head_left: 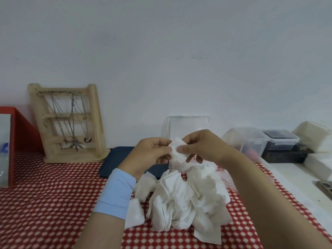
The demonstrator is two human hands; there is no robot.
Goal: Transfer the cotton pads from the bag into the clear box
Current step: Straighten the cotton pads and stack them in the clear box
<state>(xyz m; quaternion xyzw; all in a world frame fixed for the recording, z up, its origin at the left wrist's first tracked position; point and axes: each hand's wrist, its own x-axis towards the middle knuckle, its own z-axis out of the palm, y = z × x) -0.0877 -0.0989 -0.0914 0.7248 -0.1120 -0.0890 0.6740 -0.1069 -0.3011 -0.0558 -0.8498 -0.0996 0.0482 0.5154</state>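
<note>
My left hand (pixel 151 153) and my right hand (pixel 201 146) both pinch a small stack of white cotton pads (pixel 177 150), held up in the air in front of the clear box (pixel 186 129). The box stands behind my hands with its lid raised against the wall; its inside is mostly hidden. Below my hands a loose heap of white cotton pads (pixel 181 198) lies spread on the red patterned cloth. The thin plastic bag (pixel 227 177) lies crumpled at the right edge of the heap, partly hidden by my right forearm.
A wooden jewellery stand (pixel 68 123) with hanging necklaces leans at the back left, next to a red box (pixel 21 130). A dark blue tray (pixel 116 160) lies behind my left wrist. Lidded plastic containers (pixel 251 141) and white blocks (pixel 312 135) sit at the right.
</note>
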